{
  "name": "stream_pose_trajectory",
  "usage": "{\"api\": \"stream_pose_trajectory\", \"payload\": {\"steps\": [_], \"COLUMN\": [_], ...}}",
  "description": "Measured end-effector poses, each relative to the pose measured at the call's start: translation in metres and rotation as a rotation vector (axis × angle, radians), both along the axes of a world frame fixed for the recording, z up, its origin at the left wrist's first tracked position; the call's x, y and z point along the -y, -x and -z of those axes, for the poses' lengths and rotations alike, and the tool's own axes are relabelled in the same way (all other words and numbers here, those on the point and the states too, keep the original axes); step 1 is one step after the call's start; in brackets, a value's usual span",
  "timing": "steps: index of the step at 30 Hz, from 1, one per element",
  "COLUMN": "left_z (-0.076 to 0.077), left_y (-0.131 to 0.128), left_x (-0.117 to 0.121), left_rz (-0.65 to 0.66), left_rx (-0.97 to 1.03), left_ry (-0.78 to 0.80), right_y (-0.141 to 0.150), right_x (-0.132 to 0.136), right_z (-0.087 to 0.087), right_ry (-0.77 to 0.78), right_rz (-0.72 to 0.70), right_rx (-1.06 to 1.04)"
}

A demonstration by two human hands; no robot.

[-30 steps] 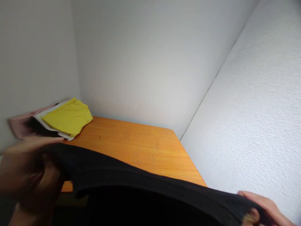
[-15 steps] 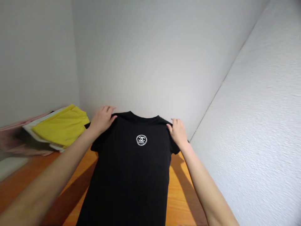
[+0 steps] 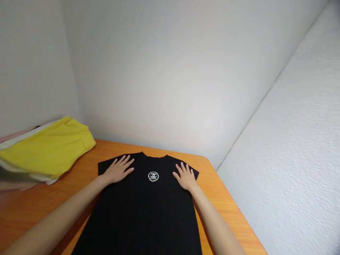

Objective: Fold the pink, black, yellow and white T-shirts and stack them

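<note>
A black T-shirt (image 3: 148, 212) lies spread flat, its neckline at the far side and its lower part cut off by the bottom of the view. A round white logo is printed on its upper middle. On the shirt's left shoulder area my left hand (image 3: 119, 170) rests flat, fingers spread. My right hand (image 3: 185, 176) lies the same way near the right sleeve, fingers apart. Neither hand grips the cloth.
The shirt lies on an orange wooden table (image 3: 223, 198). To the left is a pile of clothes with a yellow garment (image 3: 53, 145) on top and white and pink cloth beneath. Pale walls (image 3: 170, 78) stand behind the table and along its right side.
The shirt's shoulders, raised and pinched by both hands before, now lie down on the table. Both hands have let go, moved lower and flattened onto the cloth.
</note>
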State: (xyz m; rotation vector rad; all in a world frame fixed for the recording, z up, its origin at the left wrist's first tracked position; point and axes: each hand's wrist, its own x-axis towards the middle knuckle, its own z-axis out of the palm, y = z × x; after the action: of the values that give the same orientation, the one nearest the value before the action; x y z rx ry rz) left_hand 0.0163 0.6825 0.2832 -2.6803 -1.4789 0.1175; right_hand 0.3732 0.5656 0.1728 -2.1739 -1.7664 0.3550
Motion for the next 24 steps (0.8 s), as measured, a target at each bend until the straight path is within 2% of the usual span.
{"api": "stream_pose_trajectory", "payload": {"steps": [4,8,13,18,21,23,24], "left_z": [0.0,0.004,0.006,0.002,-0.006,-0.014,-0.018], "left_y": [-0.013,-0.017,-0.017,-0.02,-0.035,-0.056,-0.068], "left_x": [-0.025,-0.04,-0.043,-0.041,-0.025,0.006,0.029], "left_rz": [0.017,0.041,0.061,0.086,0.147,0.257,0.319], "left_rx": [0.009,0.009,-0.008,-0.023,-0.001,0.02,0.028], "left_ry": [-0.009,-0.018,-0.04,-0.072,-0.169,-0.26,-0.287], "right_y": [-0.009,-0.011,-0.013,-0.01,-0.015,-0.027,-0.035], "right_x": [-0.019,-0.026,-0.026,-0.024,-0.021,-0.017,-0.015], "right_z": [0.0,0.007,0.012,0.007,0.001,-0.003,-0.005], "right_ry": [-0.001,-0.04,-0.061,-0.102,-0.197,-0.245,-0.254], "right_rz": [0.041,0.045,0.039,0.044,0.081,0.16,0.213], "right_rx": [0.016,0.029,0.023,-0.053,-0.15,-0.194,-0.203]}}
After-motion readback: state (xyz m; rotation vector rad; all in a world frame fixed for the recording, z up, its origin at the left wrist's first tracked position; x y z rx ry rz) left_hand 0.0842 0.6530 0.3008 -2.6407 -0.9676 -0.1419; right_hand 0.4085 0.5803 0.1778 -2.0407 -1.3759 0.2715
